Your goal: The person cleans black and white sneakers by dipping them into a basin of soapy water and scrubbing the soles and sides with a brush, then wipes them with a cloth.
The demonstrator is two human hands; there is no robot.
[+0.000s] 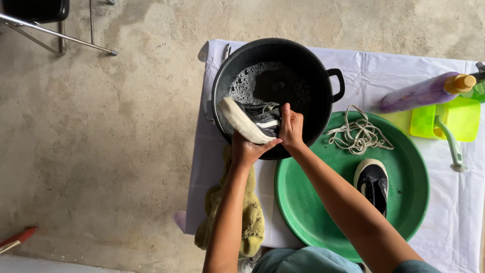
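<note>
soapy water in the basin [323, 108]; both hands, left [246, 150] and right [291, 129], clench the wet shoe [250, 121], which might slip and splash.

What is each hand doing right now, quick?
Left hand: closed on the white sole of the dark sneaker, over the black basin.
Right hand: closed on the same sneaker's upper.

Black basin [308, 65] and green tray [303, 202] crowd desk [454, 222] centre; laces [359, 135], second shoe [373, 183] obstruct tray. Open tray floor near-left; bare desk strip far right.
</note>
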